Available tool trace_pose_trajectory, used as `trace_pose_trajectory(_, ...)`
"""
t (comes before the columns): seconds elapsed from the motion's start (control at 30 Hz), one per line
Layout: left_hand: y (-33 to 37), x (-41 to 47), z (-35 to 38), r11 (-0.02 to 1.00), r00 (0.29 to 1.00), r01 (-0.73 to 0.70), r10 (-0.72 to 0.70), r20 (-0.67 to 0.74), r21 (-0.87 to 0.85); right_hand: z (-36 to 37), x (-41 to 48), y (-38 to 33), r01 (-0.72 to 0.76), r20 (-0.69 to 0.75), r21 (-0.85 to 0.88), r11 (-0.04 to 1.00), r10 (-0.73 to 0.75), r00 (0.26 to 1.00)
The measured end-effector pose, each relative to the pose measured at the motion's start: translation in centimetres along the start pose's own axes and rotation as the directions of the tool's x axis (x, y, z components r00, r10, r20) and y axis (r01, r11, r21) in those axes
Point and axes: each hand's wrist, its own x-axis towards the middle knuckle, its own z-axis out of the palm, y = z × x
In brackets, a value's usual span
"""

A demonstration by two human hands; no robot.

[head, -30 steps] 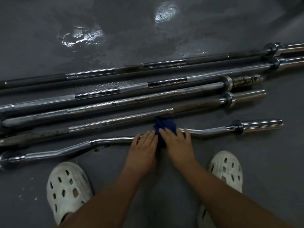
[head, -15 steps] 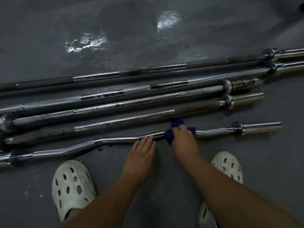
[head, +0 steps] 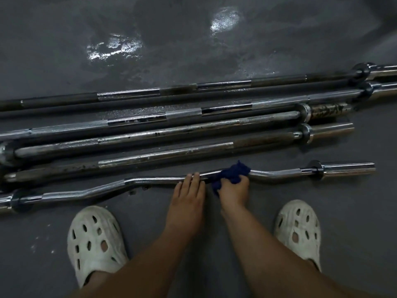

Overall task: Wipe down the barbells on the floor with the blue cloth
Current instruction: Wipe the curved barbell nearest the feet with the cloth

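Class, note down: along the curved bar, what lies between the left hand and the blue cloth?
Head view: only a short bare stretch of the curved bar separates left hand and blue cloth.

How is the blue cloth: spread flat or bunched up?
Bunched up: the blue cloth sits crumpled on the curl bar, gripped by the right hand.

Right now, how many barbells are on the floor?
5. Four straight ones lie side by side: farthest barbell, second barbell, third barbell, fourth barbell. The EZ curl bar lies nearest. None looks hidden.
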Motion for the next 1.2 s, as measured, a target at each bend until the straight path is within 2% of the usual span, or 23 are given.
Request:
trace_pose_trajectory(0.1, 0.3, -0.5, -0.1, 1.000, 1.000, 0.008, -0.008, -0.019, -0.025, 0.7, -0.4, -0.1, -0.251, 0.260, 0.115, 0.961, 0.215, 0.941)
trace_pose_trajectory(0.17, 0.4, -0.4, 0.0, 0.996, 0.999, 0.016, -0.020, -0.050, -0.086, -0.1, 1.2, -0.5, -0.355, 0.236, 0.262, 0.897, 0.297, 0.925)
trace_pose_trajectory(0.23, 0.3, -0.1, 0.1, 0.995, 0.998, 0.020, -0.026, -0.058, -0.102, -0.1, 2.0, -0.1, -0.367, 0.140, 0.394, 0.843, 0.339, 0.930)
trace_pose_trajectory(0.27, 0.3, 0.0, 0.1, 0.995, 0.999, 0.021, -0.025, -0.044, -0.098, 0.3, 1.8, 0.2, -0.314, 0.111, 0.325, 0.892, 0.293, 0.950)
trace_pose_trajectory(0.3, 0.4, 0.0, 0.1, 0.996, 0.999, 0.018, -0.020, -0.029, -0.090, 0.8, 1.0, 0.1, -0.227, 0.127, 0.153, 0.962, 0.208, 0.970)
trace_pose_trajectory(0.37, 0.3, -0.2, 0.2, 0.996, 0.999, 0.012, -0.015, -0.042, -0.093, 1.2, 0.7, 0.4, -0.057, 0.258, -0.134, 0.989, 0.090, 0.962)
trace_pose_trajectory(0.4, 0.2, -0.2, 0.2, 0.994, 0.998, 0.008, -0.015, -0.062, -0.108, 0.8, 1.0, -0.2, -0.011, 0.236, -0.164, 0.986, 0.050, 0.971)
trace_pose_trajectory(0.47, -0.3, -0.2, 0.3, 0.992, 0.995, -0.002, -0.011, -0.098, -0.127, -0.6, 2.7, -1.1, 0.047, 0.048, -0.118, 0.992, -0.042, 0.998)
trace_pose_trajectory(0.53, -0.8, -0.3, 0.8, 0.995, 0.992, -0.015, 0.003, -0.124, -0.101, -1.3, 2.6, -0.8, 0.186, -0.015, -0.326, 0.927, -0.202, 0.979)
trace_pose_trajectory(0.6, -1.2, -0.6, 1.2, 0.997, 0.991, -0.028, 0.018, -0.134, -0.077, -0.2, 0.9, 0.4, 0.432, 0.250, -0.530, 0.729, -0.353, 0.902)
trace_pose_trajectory(0.67, -1.4, -0.8, 1.3, 0.998, 0.992, -0.014, 0.006, -0.130, -0.062, 0.8, 0.2, 1.5, 0.620, 0.535, -0.498, 0.606, -0.348, 0.770)
trace_pose_trajectory(0.7, -1.4, -0.9, 1.2, 0.998, 0.991, -0.001, -0.006, -0.130, -0.057, 0.7, 0.6, 1.2, 0.655, 0.590, -0.485, 0.580, -0.337, 0.734)
trace_pose_trajectory(0.73, -1.5, -0.8, 1.0, 0.998, 0.990, 0.013, -0.020, -0.138, -0.055, 0.2, 1.6, 0.7, 0.641, 0.562, -0.484, 0.596, -0.350, 0.749)
trace_pose_trajectory(0.8, -1.7, -0.7, 1.0, 0.998, 0.985, 0.041, -0.049, -0.164, -0.052, -1.3, 3.4, 0.1, 0.448, 0.317, -0.527, 0.722, -0.323, 0.892)
trace_pose_trajectory(0.83, -1.8, -0.6, 0.9, 0.997, 0.984, 0.055, -0.064, -0.169, -0.058, -1.6, 3.3, 0.2, 0.391, 0.240, -0.557, 0.732, -0.309, 0.920)
trace_pose_trajectory(0.87, -1.9, -0.7, 0.9, 0.996, 0.984, 0.068, -0.078, -0.162, -0.066, -1.2, 2.7, 0.4, 0.407, 0.267, -0.592, 0.695, -0.307, 0.913)
trace_pose_trajectory(0.9, -1.9, -0.7, 0.7, 0.994, 0.985, 0.080, -0.090, -0.146, -0.072, -0.4, 1.6, 0.6, 0.475, 0.388, -0.603, 0.640, -0.285, 0.877)
trace_pose_trajectory(0.97, -2.1, -0.7, 0.6, 0.992, 0.988, 0.096, -0.104, -0.111, -0.077, 0.7, 0.4, 0.9, 0.627, 0.603, -0.533, 0.568, -0.264, 0.753)
trace_pose_trajectory(1.0, -2.1, -0.8, 0.7, 0.992, 0.989, 0.102, -0.109, -0.101, -0.074, 0.8, 0.7, 0.4, 0.616, 0.597, -0.513, 0.598, -0.267, 0.756)
trace_pose_trajectory(1.07, -2.4, -1.0, 0.7, 0.990, 0.989, 0.118, -0.124, -0.079, -0.073, 0.5, 1.7, -0.2, 0.475, 0.450, -0.540, 0.695, -0.239, 0.860)
trace_pose_trajectory(1.1, -2.5, -1.2, 0.8, 0.989, 0.987, 0.127, -0.134, -0.089, -0.080, 0.9, 1.6, 0.0, 0.457, 0.402, -0.582, 0.673, -0.250, 0.881)
trace_pose_trajectory(1.13, -2.6, -1.3, 1.0, 0.988, 0.987, 0.128, -0.136, -0.089, -0.090, 1.4, 0.8, 0.1, 0.471, 0.413, -0.601, 0.645, -0.253, 0.875)
trace_pose_trajectory(1.2, -2.6, -1.5, 1.0, 0.990, 0.993, 0.109, -0.113, -0.040, -0.084, 2.0, -0.8, 0.8, 0.604, 0.576, -0.563, 0.564, -0.256, 0.776)
